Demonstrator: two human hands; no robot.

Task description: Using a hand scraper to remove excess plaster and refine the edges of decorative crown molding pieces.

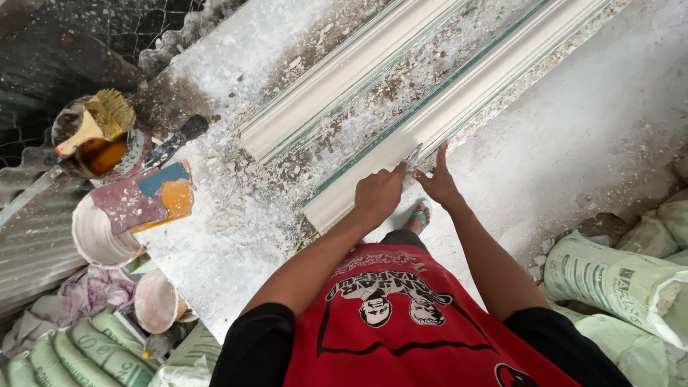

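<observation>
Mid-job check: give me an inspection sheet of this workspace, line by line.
Surface: pale slab, dusty, strewn with plaster crumbs.
Job's things: two long white plaster mouldings lying side by side; small scraper blade at the nearer one's edge.
Clutter: paint can with brush, white bucket, small bowl, green sacks.
Hands: left hand grips the scraper; right hand is pressed on the moulding.
Cables: nothing seen.
Surroundings: corrugated sheet, wire mesh.

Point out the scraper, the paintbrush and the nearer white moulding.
scraper (412, 159): head view, on its blade between the hands.
paintbrush (107, 115): head view, on its bristles, over the tin.
nearer white moulding (487, 82): head view, on its bare upper face.
</observation>
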